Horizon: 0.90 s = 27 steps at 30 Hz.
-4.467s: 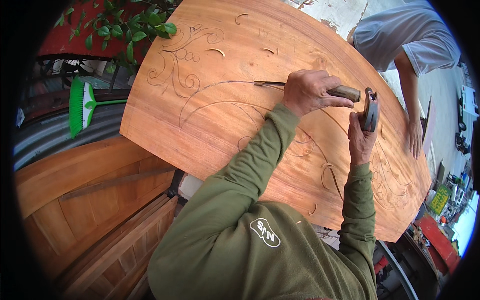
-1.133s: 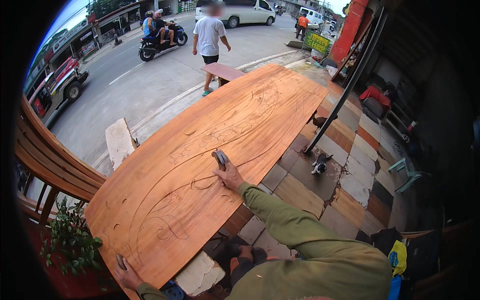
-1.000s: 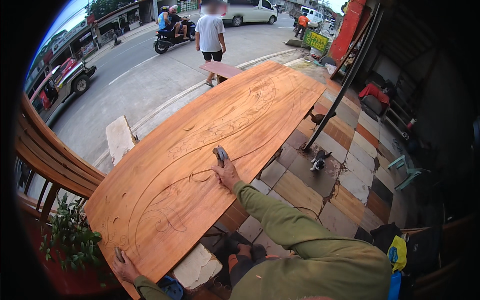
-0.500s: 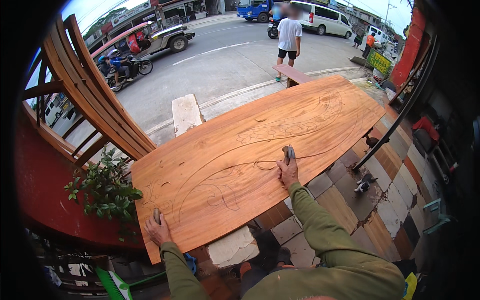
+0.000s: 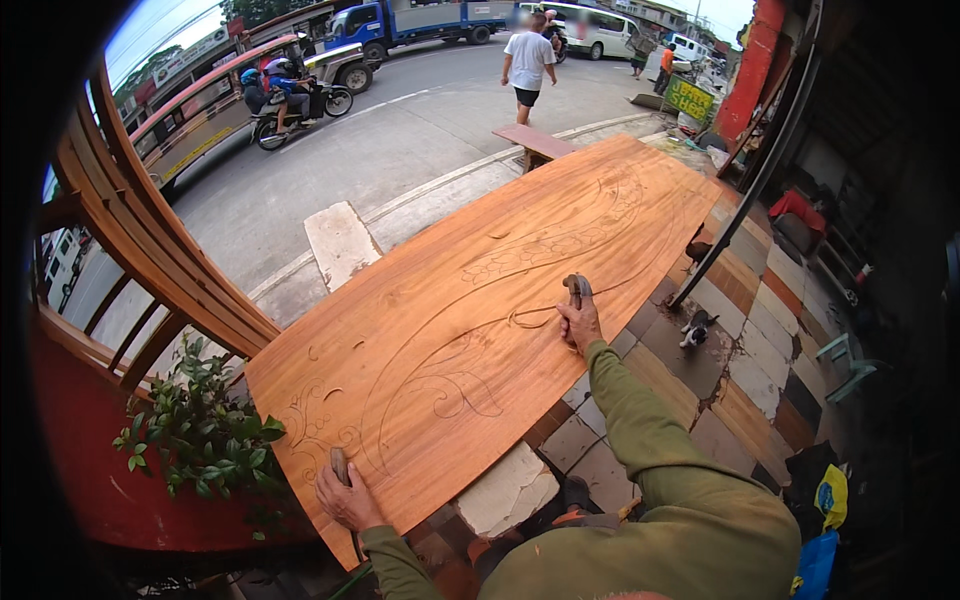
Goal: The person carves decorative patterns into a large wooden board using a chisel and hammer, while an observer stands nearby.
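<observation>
A long, orange-brown wooden board (image 5: pixel 440 330) lies slantwise before me, with leafy scrolls and curving lines drawn or cut on its face. At its near left end my left hand (image 5: pixel 347 500) is closed round a small dark rounded block (image 5: pixel 340 465), whose kind I cannot make out. Near the board's right-hand long edge, my right hand (image 5: pixel 580 325) grips a short dark curved tool (image 5: pixel 576 288), with its top end showing above the fingers. A curled wood shaving (image 5: pixel 528 318) lies just left of that hand.
A leafy plant (image 5: pixel 200 425) crowds the board's left end, beside curved wooden framing (image 5: pixel 150 220). Pale slabs (image 5: pixel 342 240) and a bench (image 5: pixel 535 142) stand beyond. To the right are a dark post (image 5: pixel 750 190) and a kitten (image 5: pixel 697 328). Vehicles and a pedestrian (image 5: pixel 528 65) occupy the road.
My left hand has slid inward along the board with the rounded block. My right hand keeps its place and grip. The view has shifted; the motorcycle and blue truck moved along the road.
</observation>
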Each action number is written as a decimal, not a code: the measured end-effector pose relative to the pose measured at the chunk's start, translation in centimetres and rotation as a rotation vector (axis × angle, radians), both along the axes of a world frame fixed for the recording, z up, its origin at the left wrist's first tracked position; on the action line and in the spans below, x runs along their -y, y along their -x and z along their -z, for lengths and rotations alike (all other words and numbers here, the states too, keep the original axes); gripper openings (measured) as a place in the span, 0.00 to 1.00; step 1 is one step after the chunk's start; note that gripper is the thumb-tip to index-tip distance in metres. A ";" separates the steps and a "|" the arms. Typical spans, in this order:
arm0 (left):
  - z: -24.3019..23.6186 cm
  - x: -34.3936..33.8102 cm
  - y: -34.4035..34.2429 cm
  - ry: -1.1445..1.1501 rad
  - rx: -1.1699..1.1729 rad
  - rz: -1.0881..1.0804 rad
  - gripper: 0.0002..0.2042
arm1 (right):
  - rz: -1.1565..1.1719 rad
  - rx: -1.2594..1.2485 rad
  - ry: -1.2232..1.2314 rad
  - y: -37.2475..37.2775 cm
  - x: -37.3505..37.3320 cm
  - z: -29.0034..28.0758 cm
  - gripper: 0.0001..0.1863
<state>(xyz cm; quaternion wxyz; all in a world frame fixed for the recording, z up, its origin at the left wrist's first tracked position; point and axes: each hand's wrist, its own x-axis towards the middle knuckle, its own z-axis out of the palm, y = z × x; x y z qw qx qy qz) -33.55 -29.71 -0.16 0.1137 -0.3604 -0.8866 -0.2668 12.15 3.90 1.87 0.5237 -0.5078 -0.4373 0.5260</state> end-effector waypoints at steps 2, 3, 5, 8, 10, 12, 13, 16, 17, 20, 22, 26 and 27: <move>0.1 0.1 0.1 -0.028 0.021 0.057 0.23 | 0.026 0.027 0.000 0.5 -0.1 -0.3 0.35; -0.1 0.1 0.1 -0.029 0.044 0.076 0.23 | 0.009 0.034 0.036 0.3 -0.1 -0.3 0.37; -0.4 -0.2 -0.1 -0.023 0.073 0.115 0.24 | 0.068 0.027 -0.014 -0.1 0.1 -0.1 0.30; -0.7 -0.4 -0.4 -0.031 0.053 0.156 0.23 | 0.077 -0.007 0.007 -0.7 0.1 0.1 0.21; -0.7 -0.3 -0.1 -0.044 0.057 0.180 0.23 | 0.081 -0.022 -0.001 -0.5 0.1 0.2 0.18; -1.3 -0.3 -0.1 -0.019 0.059 0.162 0.23 | 0.079 -0.039 -0.003 -0.1 0.2 0.2 0.16; -1.4 -0.4 -0.1 -0.004 0.058 0.138 0.22 | 0.066 -0.038 0.027 0.1 0.1 0.1 0.17; -1.2 -0.7 0.0 -0.006 0.042 0.150 0.21 | 0.052 -0.031 0.051 -0.5 -0.1 0.5 0.19; -1.1 -0.7 0.2 0.003 0.044 0.151 0.21 | 0.048 -0.032 0.043 -0.6 0.1 0.5 0.21; -1.0 -1.0 0.7 0.037 0.043 0.139 0.21 | 0.060 -0.034 0.052 0.8 0.6 -1.2 0.24; -1.5 -1.4 0.6 0.045 0.102 0.128 0.21 | 0.057 -0.035 0.033 0.6 0.1 -0.6 0.31; -2.6 -2.2 -0.1 0.082 0.105 0.120 0.21 | 0.052 -0.042 0.033 0.8 0.0 -0.6 0.46; -2.5 -2.2 0.1 0.063 0.123 0.116 0.21 | 0.047 -0.029 0.045 1.0 0.0 -0.7 0.46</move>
